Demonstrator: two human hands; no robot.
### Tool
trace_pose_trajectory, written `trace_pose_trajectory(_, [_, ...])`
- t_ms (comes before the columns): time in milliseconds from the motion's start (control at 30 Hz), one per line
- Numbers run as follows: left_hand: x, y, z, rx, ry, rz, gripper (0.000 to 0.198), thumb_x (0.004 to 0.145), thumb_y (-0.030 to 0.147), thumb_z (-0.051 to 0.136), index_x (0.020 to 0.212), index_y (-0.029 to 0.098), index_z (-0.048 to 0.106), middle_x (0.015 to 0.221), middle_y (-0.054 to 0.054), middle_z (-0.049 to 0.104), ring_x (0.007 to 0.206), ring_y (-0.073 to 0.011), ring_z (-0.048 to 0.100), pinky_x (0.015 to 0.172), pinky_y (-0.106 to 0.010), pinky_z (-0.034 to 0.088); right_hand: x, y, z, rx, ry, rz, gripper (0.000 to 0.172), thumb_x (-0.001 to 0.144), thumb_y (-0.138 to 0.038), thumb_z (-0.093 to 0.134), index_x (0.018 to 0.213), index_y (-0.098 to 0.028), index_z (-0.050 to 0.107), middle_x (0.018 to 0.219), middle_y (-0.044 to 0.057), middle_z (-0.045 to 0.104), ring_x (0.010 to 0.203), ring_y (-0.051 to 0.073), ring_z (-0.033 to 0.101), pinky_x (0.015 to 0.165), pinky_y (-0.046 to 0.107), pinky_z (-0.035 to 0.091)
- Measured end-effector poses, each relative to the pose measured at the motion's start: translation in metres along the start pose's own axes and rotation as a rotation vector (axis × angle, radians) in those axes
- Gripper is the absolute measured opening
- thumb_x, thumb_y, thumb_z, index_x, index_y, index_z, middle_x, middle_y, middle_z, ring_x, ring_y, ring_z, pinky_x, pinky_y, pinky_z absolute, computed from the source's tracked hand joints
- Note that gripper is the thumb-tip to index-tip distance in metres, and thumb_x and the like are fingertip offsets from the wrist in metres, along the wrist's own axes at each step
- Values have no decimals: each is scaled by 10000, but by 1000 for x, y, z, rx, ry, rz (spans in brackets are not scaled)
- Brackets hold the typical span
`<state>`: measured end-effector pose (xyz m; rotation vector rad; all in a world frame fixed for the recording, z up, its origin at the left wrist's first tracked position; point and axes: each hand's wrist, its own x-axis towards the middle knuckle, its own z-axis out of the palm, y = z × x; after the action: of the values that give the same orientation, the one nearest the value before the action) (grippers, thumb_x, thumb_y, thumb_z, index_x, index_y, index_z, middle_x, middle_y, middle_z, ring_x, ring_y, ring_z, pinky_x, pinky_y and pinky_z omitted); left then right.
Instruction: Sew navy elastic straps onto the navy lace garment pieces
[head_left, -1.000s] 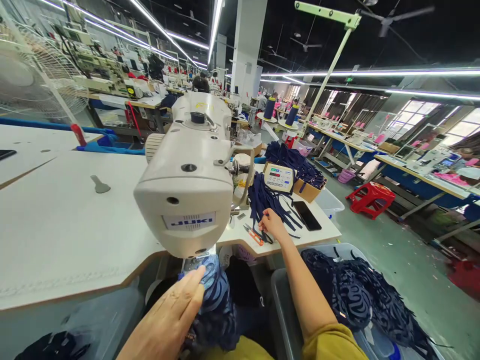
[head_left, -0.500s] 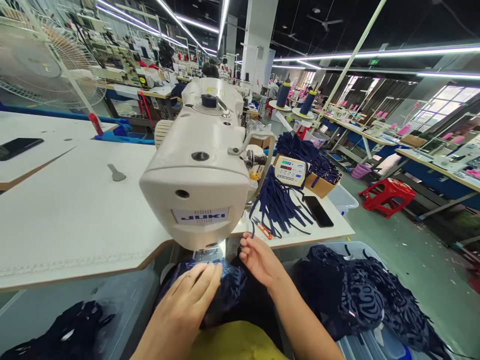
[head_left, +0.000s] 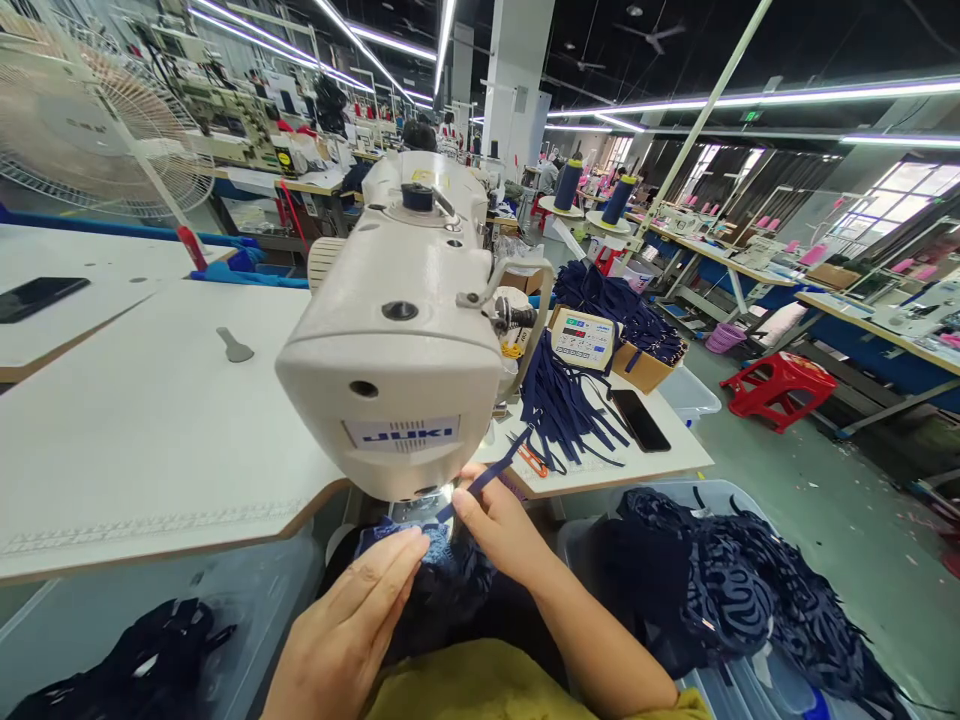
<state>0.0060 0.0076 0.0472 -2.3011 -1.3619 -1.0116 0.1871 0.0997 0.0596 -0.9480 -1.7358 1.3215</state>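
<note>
Pinched between the thumb and fingers of my right hand [head_left: 496, 522] is a navy strap [head_left: 499, 468], its end reaching in under the head of the white sewing machine [head_left: 397, 370]. My left hand [head_left: 360, 610] lies with straight fingers on the navy lace garment [head_left: 439, 550], pressing it near the lit needle area. The needle and presser foot are mostly hidden by the machine head. More navy straps [head_left: 562, 405] are bunched on the table to the right, with orange thread snips [head_left: 532, 460] at their near end.
Right of the straps lie a control panel [head_left: 583, 338] and a phone [head_left: 640, 420]. A bin of navy garments [head_left: 720, 590] stands below on the right, another plastic bin [head_left: 247, 600] on the left. A metal piece [head_left: 235, 345] rests on the white table [head_left: 150, 420].
My right hand has moved left towards the needle area, drawing a navy strap away from the bunch. My left hand has shifted slightly left and down on the lace garment.
</note>
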Motion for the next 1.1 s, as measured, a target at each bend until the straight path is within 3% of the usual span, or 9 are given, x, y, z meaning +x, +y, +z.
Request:
trace_pose_trajectory(133, [5,4,-1,99,-30,109,365,878,89,497,1232,140,574,1233,-63,636,1135,-155,579,1078,-275,342,2,1,4,-5,6,36,262,876,-257,532,1137,-239,544,724,-49,462,646,118,442,645,237,374])
trace_pose_trajectory(300, [7,8,3,76,-3,25,338,934,136,415,1220,194,586,1220,-6,650,1172,-156,555,1141,-353,237,5,1,1,75,-47,50,219,863,-262,555,1080,-233,540,693,-62,424,621,112,412,617,233,351])
trace_pose_trajectory(467, [5,1,10,85,25,137,438,865,118,567,1297,145,506,1216,-69,645,1221,-193,525,1090,-386,378,9,-5,-6,52,-122,56,126,871,-276,551,985,-222,541,699,-60,433,631,115,417,617,237,338])
trace_pose_trajectory(600, [5,-2,9,86,19,127,439,894,164,531,1330,173,476,1238,-60,631,1221,-181,526,1100,-375,372,11,-7,-9,2,-147,40,93,867,-272,551,945,-224,537,698,-60,442,636,119,426,635,243,351])
trace_pose_trajectory(767, [11,-5,4,114,-64,166,368,884,166,548,1251,145,546,1237,-67,635,1195,-176,536,1061,-337,361,12,-9,-10,-29,-137,84,98,844,-287,582,895,-221,530,713,-53,477,652,126,457,635,246,367])
trace_pose_trajectory(933, [21,3,2,146,-59,65,279,914,243,505,1170,220,614,1146,-2,686,1016,-147,606,901,-288,369,12,1,-2,198,-26,177,244,864,-414,560,963,-199,502,711,-38,522,659,132,506,661,261,405])
trace_pose_trajectory(1100, [16,18,12,116,32,-86,292,937,251,464,1188,248,612,1117,-2,698,1043,-155,594,968,-314,308,12,4,7,249,31,159,204,853,-395,560,898,-200,524,756,-19,561,708,137,541,703,265,435])
